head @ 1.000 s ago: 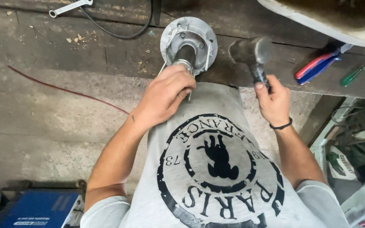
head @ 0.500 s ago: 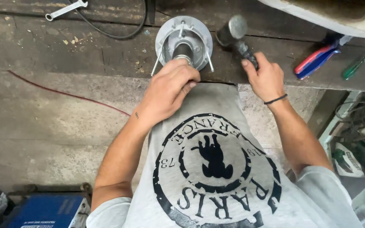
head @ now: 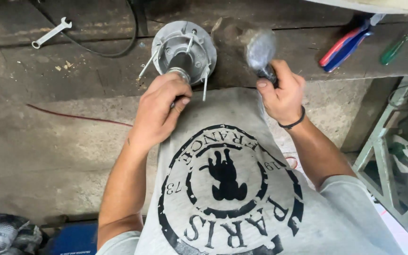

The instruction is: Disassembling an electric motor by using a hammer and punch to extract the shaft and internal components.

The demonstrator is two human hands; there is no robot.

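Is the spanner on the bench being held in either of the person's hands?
No: the spanner lies alone on the bench, while the left hand grips the round metal hub and the right hand holds a hammer.

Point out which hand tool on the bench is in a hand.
The hammer, gripped by the right hand. The wrench, pliers and screwdriver lie untouched.

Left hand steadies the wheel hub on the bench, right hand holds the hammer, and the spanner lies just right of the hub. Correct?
Not quite. The head view shows the spanner lying left of the wheel hub, not right. The rest stands: left hand on the hub, right hand holding the hammer.
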